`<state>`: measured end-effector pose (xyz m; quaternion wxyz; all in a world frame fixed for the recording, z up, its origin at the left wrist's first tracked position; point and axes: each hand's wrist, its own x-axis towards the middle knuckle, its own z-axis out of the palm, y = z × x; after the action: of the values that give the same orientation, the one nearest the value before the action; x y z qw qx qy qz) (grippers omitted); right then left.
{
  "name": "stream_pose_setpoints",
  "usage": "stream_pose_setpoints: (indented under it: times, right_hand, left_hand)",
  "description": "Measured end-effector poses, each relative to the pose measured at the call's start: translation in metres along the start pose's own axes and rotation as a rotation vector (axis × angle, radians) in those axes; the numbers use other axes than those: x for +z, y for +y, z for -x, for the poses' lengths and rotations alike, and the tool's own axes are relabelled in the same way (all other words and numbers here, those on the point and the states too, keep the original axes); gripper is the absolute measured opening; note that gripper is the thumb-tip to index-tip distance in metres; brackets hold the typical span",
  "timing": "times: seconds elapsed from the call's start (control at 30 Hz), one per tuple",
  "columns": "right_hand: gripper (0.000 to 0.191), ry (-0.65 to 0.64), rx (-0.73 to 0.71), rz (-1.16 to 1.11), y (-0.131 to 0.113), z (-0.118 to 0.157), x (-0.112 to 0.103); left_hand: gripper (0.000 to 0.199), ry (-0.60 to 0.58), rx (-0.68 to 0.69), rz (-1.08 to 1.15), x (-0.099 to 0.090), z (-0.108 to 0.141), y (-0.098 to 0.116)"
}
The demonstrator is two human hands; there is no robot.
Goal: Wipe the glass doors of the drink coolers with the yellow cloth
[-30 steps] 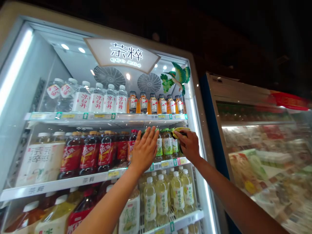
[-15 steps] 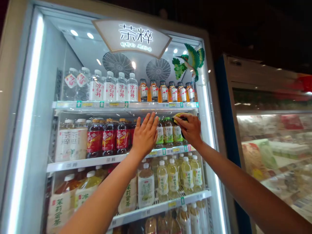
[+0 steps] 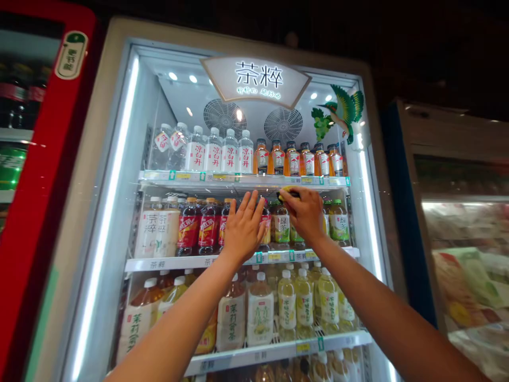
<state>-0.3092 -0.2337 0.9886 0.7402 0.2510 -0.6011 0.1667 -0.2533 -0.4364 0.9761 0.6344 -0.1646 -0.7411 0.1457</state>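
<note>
My left hand (image 3: 244,228) is open, its fingers spread and the palm facing the glass door of a lit drinks fridge, in front of the middle shelf. Close by on its right, my right hand (image 3: 305,215) grips a small yellow and black pad (image 3: 287,194) against the glass, just under the top shelf's edge. The fingers hide much of the pad, so its exact kind is unclear. Behind the hands stand red-labelled tea bottles (image 3: 207,225) and green tea bottles (image 3: 339,225).
Water bottles (image 3: 214,151) and amber drinks (image 3: 292,162) line the top shelf. A sign (image 3: 256,82) and a bird sticker (image 3: 344,111) are at the top of the door. A red fridge (image 3: 75,122) stands left, another display fridge (image 3: 465,254) right.
My right hand with the pad has moved left across the glass, nearer my left hand, which has shifted slightly left. The view has turned left, bringing the red fridge in.
</note>
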Motion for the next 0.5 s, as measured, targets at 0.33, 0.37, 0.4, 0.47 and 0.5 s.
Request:
stream_pose_setpoints:
  times: [0.33,0.37,0.4,0.47,0.5]
  right_hand:
    - [0.031,0.149,0.185,0.042,-0.006,-0.042,0.016]
    - [0.033,0.14,0.188,0.054,-0.019,-0.051,0.023]
    - [0.036,0.117,0.165,0.06,-0.033,-0.055,0.028]
    - [0.039,0.051,0.072,0.056,-0.056,-0.048,0.032]
    - [0.039,0.022,0.021,0.046,-0.063,-0.038,0.03]
  left_hand:
    - [0.056,-0.027,0.094,0.0,-0.019,0.012,-0.041]
    - [0.055,-0.026,0.096,-0.006,-0.02,0.014,-0.045]
    - [0.056,-0.025,0.096,-0.011,-0.022,0.016,-0.049]
    - [0.056,-0.027,0.09,-0.018,-0.024,0.023,-0.055]
    - [0.057,-0.03,0.088,-0.019,-0.025,0.026,-0.058]
